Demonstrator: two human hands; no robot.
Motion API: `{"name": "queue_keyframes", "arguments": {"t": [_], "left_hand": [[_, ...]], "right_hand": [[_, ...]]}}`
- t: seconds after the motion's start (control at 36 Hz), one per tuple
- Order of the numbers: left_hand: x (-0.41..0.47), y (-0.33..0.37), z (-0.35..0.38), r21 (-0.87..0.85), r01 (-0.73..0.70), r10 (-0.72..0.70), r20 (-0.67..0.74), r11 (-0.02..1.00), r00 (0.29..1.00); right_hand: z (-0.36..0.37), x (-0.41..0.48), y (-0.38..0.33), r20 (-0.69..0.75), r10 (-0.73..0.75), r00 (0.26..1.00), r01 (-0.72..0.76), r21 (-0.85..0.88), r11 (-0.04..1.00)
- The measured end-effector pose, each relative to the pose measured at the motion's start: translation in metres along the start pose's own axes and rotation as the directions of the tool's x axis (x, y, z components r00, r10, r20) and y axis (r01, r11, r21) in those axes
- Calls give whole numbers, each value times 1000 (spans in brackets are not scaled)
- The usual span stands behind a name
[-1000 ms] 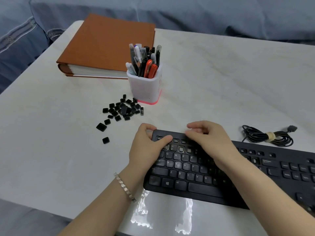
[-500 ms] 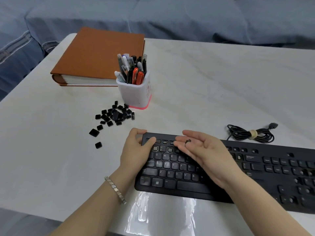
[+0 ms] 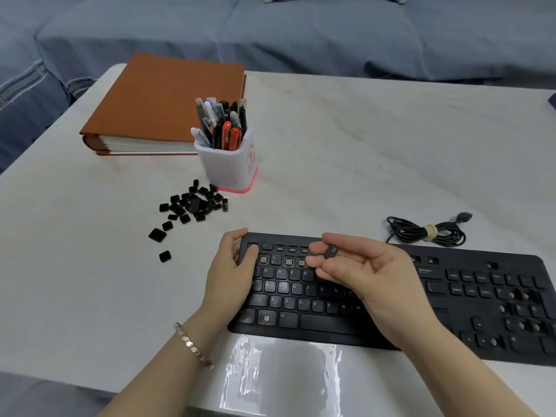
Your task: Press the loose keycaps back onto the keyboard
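A black keyboard [image 3: 469,308] lies across the near right of the white table, with several bare key sockets in its number row and keypad. My left hand [image 3: 230,272] grips the keyboard's upper left corner, thumb on the top-left keys. My right hand [image 3: 364,272] is turned palm up above the number row and holds a small black keycap [image 3: 332,251] on its fingertips, pinched by the thumb. A pile of loose black keycaps [image 3: 195,203] lies on the table to the left, with a few strays [image 3: 157,235] nearer me.
A white pen holder [image 3: 227,167] full of pens stands just behind the keycap pile. An orange binder [image 3: 156,106] lies at the back left. A coiled black cable [image 3: 427,231] sits behind the keyboard's right half. A blue sofa lies beyond the table.
My right hand has lifted off the keys and turned palm up, now showing a keycap on its fingertips. My left hand stays on the keyboard's corner. The camera view has tilted back a little.
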State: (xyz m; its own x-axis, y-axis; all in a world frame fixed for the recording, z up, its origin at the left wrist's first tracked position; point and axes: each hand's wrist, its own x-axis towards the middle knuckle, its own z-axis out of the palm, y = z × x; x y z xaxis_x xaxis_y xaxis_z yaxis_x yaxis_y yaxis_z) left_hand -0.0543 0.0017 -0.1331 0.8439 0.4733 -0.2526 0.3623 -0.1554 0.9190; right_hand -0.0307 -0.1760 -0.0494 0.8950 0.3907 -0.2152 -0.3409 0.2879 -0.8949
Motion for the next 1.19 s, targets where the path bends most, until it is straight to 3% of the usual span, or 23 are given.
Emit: {"name": "queue_keyframes", "arguments": {"t": [0.31,0.56,0.81,1.03,1.19], "left_hand": [[-2,2,1,15,-6,6,6,1000,1000],[0,-1,0,15,-10,10,-8,1000,1000],[0,-2,0,0,3,-3,-8,1000,1000],[1,-2,0,-5,-2,2,0,1000,1000],[1,-2,0,6,3,-3,-6,1000,1000]], "right_hand": [[0,-5,-2,90,-29,996,31,-14,999],[-6,3,11,88,63,994,-35,-291,956],[-12,21,28,44,53,998,-16,-594,805],[-16,47,33,-53,-24,998,-12,-592,806],[-9,61,33,-47,-156,987,66,-762,645]]}}
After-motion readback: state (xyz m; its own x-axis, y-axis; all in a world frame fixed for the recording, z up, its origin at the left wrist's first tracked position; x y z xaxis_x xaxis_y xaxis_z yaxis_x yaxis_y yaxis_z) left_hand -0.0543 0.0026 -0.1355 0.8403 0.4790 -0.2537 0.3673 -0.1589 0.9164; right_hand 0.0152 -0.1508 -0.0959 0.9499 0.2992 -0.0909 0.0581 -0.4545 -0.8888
